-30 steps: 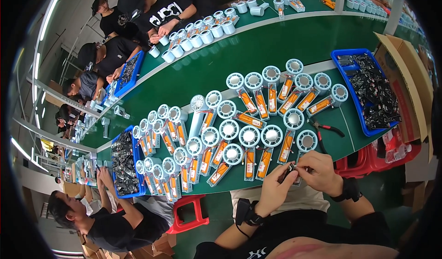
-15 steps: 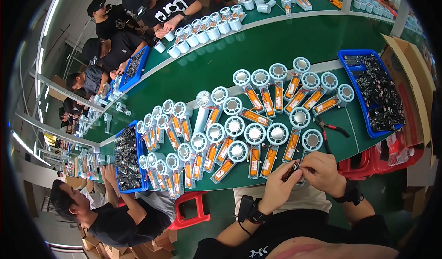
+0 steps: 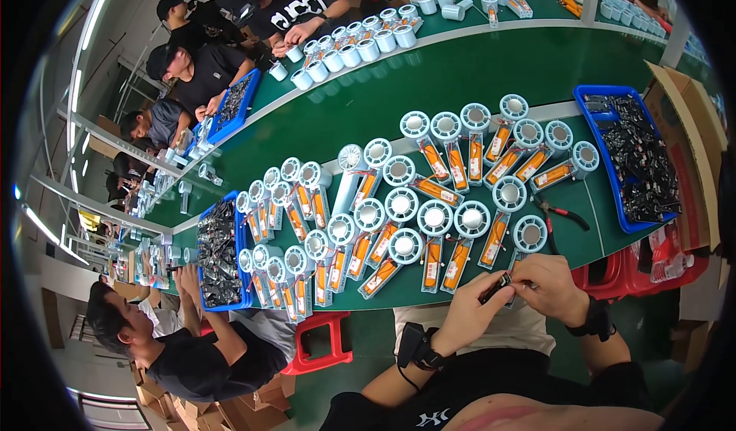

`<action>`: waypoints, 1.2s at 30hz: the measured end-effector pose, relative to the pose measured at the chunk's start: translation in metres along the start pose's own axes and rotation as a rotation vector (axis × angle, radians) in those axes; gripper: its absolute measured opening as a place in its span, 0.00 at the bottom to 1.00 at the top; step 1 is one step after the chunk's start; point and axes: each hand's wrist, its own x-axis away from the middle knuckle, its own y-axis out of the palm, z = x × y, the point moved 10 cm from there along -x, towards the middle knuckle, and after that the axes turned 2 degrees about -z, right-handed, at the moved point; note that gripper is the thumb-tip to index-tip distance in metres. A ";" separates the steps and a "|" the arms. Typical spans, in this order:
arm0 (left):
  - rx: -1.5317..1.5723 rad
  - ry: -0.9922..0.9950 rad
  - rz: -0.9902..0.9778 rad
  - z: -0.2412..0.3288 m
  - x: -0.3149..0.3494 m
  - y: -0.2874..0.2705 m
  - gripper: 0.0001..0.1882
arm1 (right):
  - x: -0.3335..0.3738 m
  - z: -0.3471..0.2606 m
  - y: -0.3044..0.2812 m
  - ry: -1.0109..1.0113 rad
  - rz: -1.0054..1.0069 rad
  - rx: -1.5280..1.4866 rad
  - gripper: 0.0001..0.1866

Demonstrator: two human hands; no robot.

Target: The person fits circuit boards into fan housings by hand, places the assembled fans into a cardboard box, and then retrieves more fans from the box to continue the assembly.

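Note:
My left hand (image 3: pixel 477 302) is closed on a small black circuit board (image 3: pixel 494 288) at the table's near edge. Beside it, my right hand (image 3: pixel 546 284) is closed too, its fingertips pinched at the board's end; what they pinch is too small to make out. Just beyond my hands lies a light-blue fan housing (image 3: pixel 530 234) with a round head, its handle partly hidden by my fingers. To its left rests another fan housing (image 3: pixel 510 193), with an orange battery (image 3: pixel 494 241) in its open handle. Red-handled pliers (image 3: pixel 563 215) lie right of these housings.
Several more fan housings (image 3: pixel 404 245) crowd the green table (image 3: pixel 491 63) to the left and ahead. Blue trays of black parts stand at the right (image 3: pixel 625 224) and left (image 3: pixel 244 251). A cardboard box (image 3: pixel 694 124) and red stool (image 3: pixel 629 278) are right; co-workers (image 3: pixel 192 347) sit left and opposite.
The view has shifted slightly, so the table contents sit a little further right. My hands stay together at the circuit board, and my fingers have moved slightly, showing more of it.

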 end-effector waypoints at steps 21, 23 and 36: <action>-0.328 0.052 -0.034 0.031 0.002 -0.002 0.19 | -0.014 -0.030 0.001 -0.352 -0.269 0.245 0.14; -0.340 0.054 -0.031 0.032 0.002 -0.002 0.19 | -0.013 -0.030 0.003 -0.377 -0.300 0.274 0.14; -0.360 0.078 -0.028 0.030 0.001 -0.001 0.19 | -0.008 -0.029 0.004 -0.408 -0.292 0.250 0.14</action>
